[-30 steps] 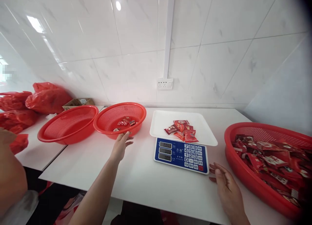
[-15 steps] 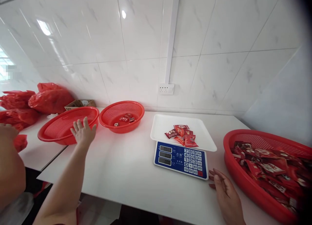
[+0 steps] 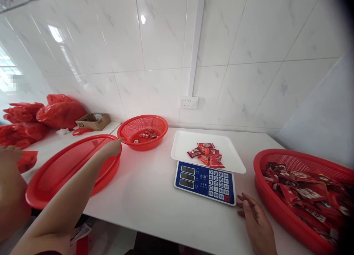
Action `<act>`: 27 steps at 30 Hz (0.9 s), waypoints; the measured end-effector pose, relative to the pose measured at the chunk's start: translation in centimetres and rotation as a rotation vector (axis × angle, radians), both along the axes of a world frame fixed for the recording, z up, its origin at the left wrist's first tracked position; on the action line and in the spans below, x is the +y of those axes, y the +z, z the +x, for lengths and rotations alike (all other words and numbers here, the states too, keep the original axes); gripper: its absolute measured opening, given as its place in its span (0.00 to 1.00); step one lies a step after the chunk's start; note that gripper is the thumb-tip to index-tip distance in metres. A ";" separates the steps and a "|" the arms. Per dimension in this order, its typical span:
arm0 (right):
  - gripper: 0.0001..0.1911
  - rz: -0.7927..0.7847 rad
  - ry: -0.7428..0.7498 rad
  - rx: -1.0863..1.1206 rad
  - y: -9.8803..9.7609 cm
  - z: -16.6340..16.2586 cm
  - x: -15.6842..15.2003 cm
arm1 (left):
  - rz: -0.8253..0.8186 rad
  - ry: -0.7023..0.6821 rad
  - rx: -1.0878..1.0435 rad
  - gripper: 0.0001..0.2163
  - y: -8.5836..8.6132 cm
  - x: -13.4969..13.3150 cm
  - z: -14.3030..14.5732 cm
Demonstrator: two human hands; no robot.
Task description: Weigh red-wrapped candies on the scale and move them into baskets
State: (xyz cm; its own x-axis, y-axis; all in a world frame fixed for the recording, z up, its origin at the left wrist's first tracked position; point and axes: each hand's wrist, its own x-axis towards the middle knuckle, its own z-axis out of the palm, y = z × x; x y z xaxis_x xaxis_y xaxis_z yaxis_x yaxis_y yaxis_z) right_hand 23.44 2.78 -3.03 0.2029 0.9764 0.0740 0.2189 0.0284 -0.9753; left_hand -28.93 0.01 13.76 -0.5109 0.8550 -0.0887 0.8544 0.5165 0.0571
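Note:
My right hand (image 3: pixel 257 222) rests on the white table beside the lower right corner of a blue digital scale (image 3: pixel 204 183). Its fingers are loosely bent and apart, with nothing in them. On the scale's white tray (image 3: pixel 179 144) lie several small red and dark red snack packets (image 3: pixel 208 153). Just right of my hand stands a large red plastic basket (image 3: pixel 265 196), heaped with similar packets (image 3: pixel 306 192). No part of my left hand shows.
At left, a co-worker's hand (image 3: pixel 113 147) is at the rim of a tilted red basket (image 3: pixel 41 181). Another red basket (image 3: pixel 128 128) holds a few packets. Behind are red plastic bags (image 3: pixel 62 113) and a cardboard box (image 3: pixel 101 123). A wall socket (image 3: pixel 189 102) sits above.
The co-worker's hand has moved right, and the large left basket has come nearer and tilted, uncovering more of the cardboard box. My right hand stays almost still.

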 end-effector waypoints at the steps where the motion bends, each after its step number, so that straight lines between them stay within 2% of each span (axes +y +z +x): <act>1: 0.31 0.002 -0.008 0.006 0.0 0.0 0.0 | -0.007 -0.035 -0.006 0.24 0.0 0.6 0.2; 7: 0.31 -0.010 -0.023 0.021 0.1 0.1 -0.1 | 0.018 -0.186 0.106 0.23 -0.1 2.5 0.8; 14: 0.34 -0.027 -0.019 0.016 0.2 0.1 -0.2 | 0.045 -0.364 0.140 0.25 -0.8 1.4 0.2; 19: 0.31 -0.016 -0.020 0.023 0.0 0.2 0.0 | 0.042 -0.360 0.180 0.26 -1.2 -0.4 -0.1; 27: 0.29 -0.018 -0.025 0.039 0.4 0.0 -0.3 | -0.057 -0.235 0.251 0.29 -1.0 -2.9 0.5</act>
